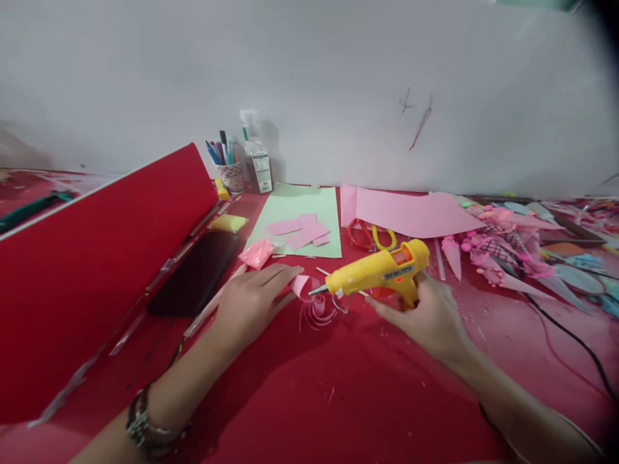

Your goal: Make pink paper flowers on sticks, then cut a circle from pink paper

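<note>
My right hand (435,316) is closed round the handle of a yellow hot glue gun (377,272), whose metal nozzle points left. At the nozzle tip is a curled pink paper strip (300,285), pinched between the fingers of my left hand (254,298). Whether the nozzle touches the paper I cannot tell. Just below, thin curled pink paper strips (318,314) lie on the red table (290,399). Behind my hands, cut pink paper pieces (304,232) rest on a light green sheet (278,205).
A red board (106,258) leans at the left beside a dark phone (196,274). Scissors (372,235) lie behind the glue gun, near a large pink sheet (411,209). Decorated pink cones (507,251) pile up at right, by a black cable (570,332). A pen cup (231,175) and bottle (261,166) stand behind.
</note>
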A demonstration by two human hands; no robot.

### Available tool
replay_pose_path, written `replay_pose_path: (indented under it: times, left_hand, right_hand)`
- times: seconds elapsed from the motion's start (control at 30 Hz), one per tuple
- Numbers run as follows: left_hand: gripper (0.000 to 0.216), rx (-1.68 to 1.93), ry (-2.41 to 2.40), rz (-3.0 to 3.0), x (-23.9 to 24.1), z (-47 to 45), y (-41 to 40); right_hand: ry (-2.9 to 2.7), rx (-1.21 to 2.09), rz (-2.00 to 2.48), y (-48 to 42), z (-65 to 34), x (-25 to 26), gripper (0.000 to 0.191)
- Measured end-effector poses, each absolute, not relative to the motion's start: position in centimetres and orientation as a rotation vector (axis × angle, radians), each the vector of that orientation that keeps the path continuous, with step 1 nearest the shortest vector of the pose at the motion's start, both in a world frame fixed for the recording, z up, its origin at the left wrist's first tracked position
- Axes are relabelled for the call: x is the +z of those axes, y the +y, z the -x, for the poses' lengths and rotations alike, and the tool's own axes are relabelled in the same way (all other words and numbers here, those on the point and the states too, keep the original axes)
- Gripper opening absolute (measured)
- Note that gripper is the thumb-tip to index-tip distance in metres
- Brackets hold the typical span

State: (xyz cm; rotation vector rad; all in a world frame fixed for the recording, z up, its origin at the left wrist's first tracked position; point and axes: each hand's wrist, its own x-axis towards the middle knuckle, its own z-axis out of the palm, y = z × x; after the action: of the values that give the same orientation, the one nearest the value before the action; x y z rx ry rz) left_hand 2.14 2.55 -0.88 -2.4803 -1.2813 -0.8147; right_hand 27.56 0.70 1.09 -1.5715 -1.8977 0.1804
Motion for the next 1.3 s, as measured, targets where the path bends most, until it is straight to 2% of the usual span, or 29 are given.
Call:
replay_pose_path:
  times: [0.5,0.83,1.3]
  left_hand:
    - [0.023,-0.713,-1.26,2.396,-0.52,-2.41,2.33]
    - [0.023,-0.675,-1.287,2.443,-0.27,-2.39,2.3]
    - [0.023,-0.707,-1.27,2.495,-0.39,-2.37,2.37]
  right_hand:
    - [-2.016,0.031,1.622,0.71,-27.21,0.51,0.034]
    - [-2.084,-0.029,1.602,0.68,-27.52,0.27,0.024]
    - [-2.091,-0.007,1.596,0.79,-27.83,0.31,0.026]
